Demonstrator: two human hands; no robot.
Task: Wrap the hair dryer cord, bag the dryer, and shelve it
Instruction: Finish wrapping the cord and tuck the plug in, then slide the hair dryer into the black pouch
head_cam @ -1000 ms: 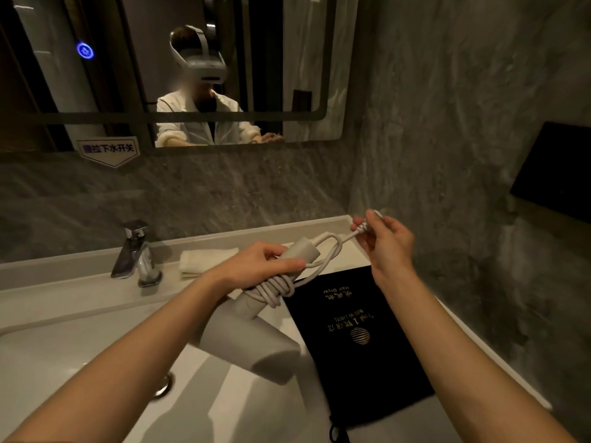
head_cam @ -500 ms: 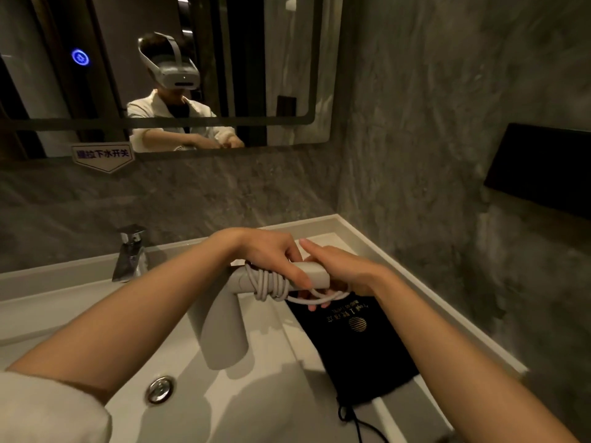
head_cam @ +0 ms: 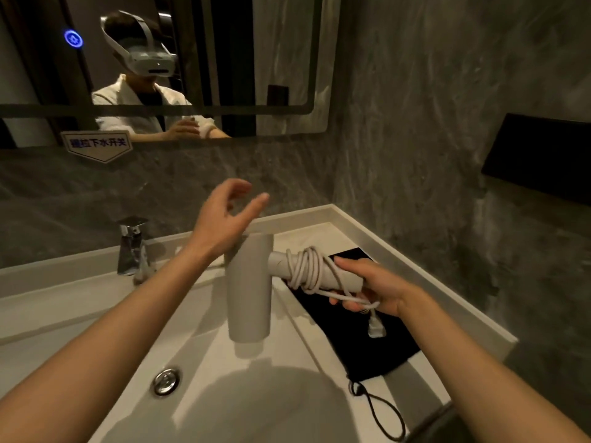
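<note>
The right hand [head_cam: 367, 290] grasps the hair dryer [head_cam: 249, 289] by the end of its handle, holding the handle roughly level so that the barrel hangs downward over the sink [head_cam: 224, 394]. The cord [head_cam: 307, 270] is coiled in several loops around the handle just beyond the right hand's fingers [head_cam: 348, 262]; one loose strand runs back under the palm, and the plug [head_cam: 375, 329] dangles just below the hand. How the thumb sits on the handle is hidden behind the handle and the cord.

The left hand [head_cam: 224, 219] is released, fingers spread and slightly curled, lifted above and behind the top of the barrel and touching nothing that can be seen. Its wrist crosses in front of the barrel's upper edge.

Beneath the right hand a black bag [head_cam: 351, 340] lies flat on the desk [head_cam: 447, 308] beside the sink, largely covered by the hand and the handle; any print on it cannot be made out. Its drawstring [head_cam: 380, 414] trails off the near edge toward the right forearm, looping partly into shadow.

Past the left hand stands a chrome faucet [head_cam: 132, 247], blurred. Something pale lies on the desk behind the dryer handle, too hidden to identify.
</note>
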